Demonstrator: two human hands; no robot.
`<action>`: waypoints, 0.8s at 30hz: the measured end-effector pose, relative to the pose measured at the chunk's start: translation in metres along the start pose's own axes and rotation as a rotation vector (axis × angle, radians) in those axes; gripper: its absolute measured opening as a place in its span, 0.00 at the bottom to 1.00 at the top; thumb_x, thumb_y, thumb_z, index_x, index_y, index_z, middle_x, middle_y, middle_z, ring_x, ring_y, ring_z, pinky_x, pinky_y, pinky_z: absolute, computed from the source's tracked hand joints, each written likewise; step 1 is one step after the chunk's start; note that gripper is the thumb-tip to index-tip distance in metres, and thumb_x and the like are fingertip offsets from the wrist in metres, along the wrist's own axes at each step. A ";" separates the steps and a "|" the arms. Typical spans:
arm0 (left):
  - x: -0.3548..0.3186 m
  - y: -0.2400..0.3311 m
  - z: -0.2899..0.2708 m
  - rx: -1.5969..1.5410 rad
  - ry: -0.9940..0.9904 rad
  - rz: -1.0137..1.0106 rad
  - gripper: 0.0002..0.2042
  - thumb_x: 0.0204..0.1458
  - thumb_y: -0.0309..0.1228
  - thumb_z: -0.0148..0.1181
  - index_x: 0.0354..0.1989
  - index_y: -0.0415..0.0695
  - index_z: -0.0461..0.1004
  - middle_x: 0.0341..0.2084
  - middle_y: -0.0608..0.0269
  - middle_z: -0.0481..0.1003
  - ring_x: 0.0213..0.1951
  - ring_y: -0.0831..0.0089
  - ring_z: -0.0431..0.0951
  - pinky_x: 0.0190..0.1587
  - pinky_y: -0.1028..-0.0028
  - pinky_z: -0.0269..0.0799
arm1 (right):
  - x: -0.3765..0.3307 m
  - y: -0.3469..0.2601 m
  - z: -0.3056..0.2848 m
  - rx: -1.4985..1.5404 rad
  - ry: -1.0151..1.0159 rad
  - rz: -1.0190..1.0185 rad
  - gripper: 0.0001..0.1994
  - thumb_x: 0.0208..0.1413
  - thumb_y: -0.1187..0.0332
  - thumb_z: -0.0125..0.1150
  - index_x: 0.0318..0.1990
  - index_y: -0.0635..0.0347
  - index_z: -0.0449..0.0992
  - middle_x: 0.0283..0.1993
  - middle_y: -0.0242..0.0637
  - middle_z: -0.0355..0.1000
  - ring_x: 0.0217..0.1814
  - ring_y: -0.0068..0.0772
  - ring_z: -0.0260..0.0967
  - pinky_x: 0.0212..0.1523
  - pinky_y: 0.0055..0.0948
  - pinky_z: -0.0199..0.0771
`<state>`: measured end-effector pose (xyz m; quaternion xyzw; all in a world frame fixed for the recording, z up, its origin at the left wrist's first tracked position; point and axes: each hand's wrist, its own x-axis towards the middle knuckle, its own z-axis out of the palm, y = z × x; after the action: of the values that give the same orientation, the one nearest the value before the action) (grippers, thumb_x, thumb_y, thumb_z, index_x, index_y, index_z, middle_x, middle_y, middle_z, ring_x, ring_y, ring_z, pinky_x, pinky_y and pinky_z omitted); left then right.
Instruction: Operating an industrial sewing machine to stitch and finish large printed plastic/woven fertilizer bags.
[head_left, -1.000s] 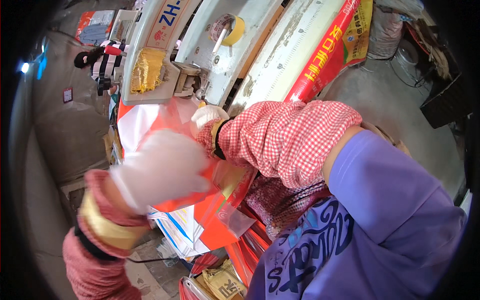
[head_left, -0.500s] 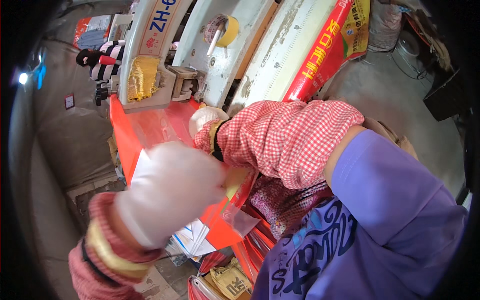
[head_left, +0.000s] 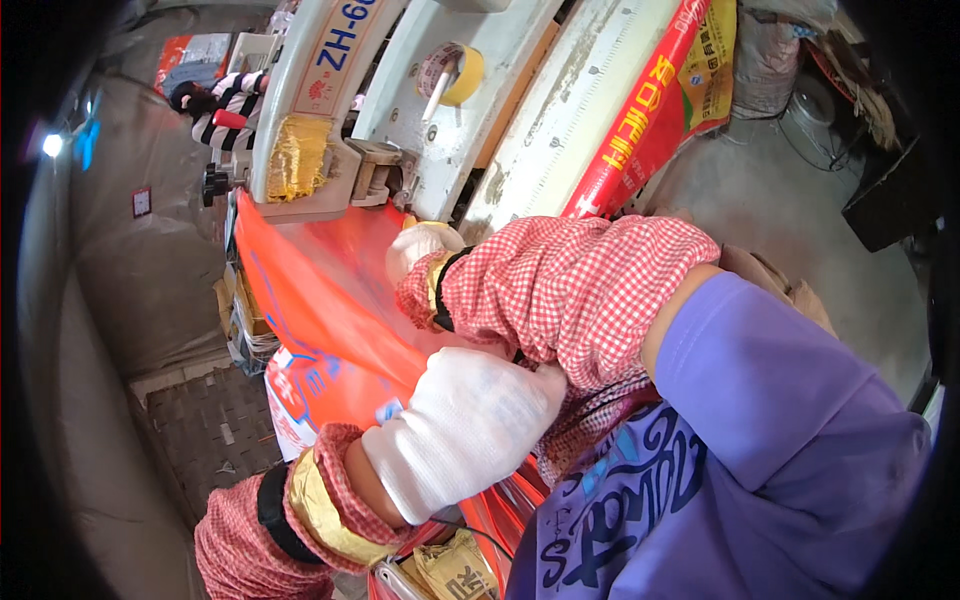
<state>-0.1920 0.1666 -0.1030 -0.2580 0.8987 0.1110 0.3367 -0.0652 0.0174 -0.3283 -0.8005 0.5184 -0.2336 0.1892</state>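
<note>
A red plastic sheet (head_left: 335,290) with blue and white print runs from the sewing machine (head_left: 315,130) toward my body. My left hand (head_left: 470,420), in a white knit glove, is closed on the near part of the sheet, close to my waist. The fingertips are tucked out of sight beneath it. Up by the machine, my right hand (head_left: 420,248), also gloved in white, lies at the sheet's right side. Its fingers are mostly hidden by the glove's back and the checked sleeve (head_left: 580,290).
A yellow tape roll (head_left: 462,76) hangs on the machine body. Right of it lies a red and yellow printed sack (head_left: 650,115). More red sheets (head_left: 500,510) and a tan printed packet (head_left: 455,570) sit below my left hand. Beyond the machine, another person (head_left: 230,105) wears stripes.
My left hand has moved right and down toward my body. The sheet, flatter before, now rises in a slanting fold, and its printed part shows. My right hand has stayed near the machine.
</note>
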 end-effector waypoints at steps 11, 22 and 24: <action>-0.065 -0.075 -0.057 0.480 -0.036 -0.228 0.12 0.35 0.36 0.65 0.30 0.46 0.77 0.16 0.59 0.72 0.23 0.59 0.75 0.28 0.66 0.69 | -0.065 0.018 -0.080 -0.098 0.229 -0.115 0.08 0.44 0.71 0.54 0.27 0.65 0.77 0.19 0.41 0.69 0.24 0.43 0.70 0.25 0.40 0.70; -0.022 -0.012 0.024 -0.037 0.165 0.018 0.05 0.44 0.31 0.55 0.21 0.45 0.71 0.14 0.61 0.71 0.20 0.60 0.76 0.22 0.61 0.71 | -0.086 0.026 -0.122 -0.090 -0.006 -0.053 0.10 0.46 0.70 0.55 0.33 0.60 0.80 0.32 0.47 0.77 0.34 0.44 0.76 0.34 0.41 0.76; -0.013 -0.033 0.028 0.044 0.186 -0.141 0.05 0.45 0.30 0.55 0.23 0.44 0.74 0.17 0.58 0.75 0.23 0.60 0.79 0.24 0.62 0.74 | -0.071 0.029 -0.122 0.026 -0.082 -0.024 0.10 0.44 0.68 0.57 0.34 0.60 0.81 0.33 0.48 0.77 0.37 0.46 0.77 0.36 0.43 0.76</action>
<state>-0.1505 0.1550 -0.1164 -0.3223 0.9079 0.0428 0.2646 -0.1817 0.0637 -0.2564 -0.8132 0.4974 -0.2097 0.2177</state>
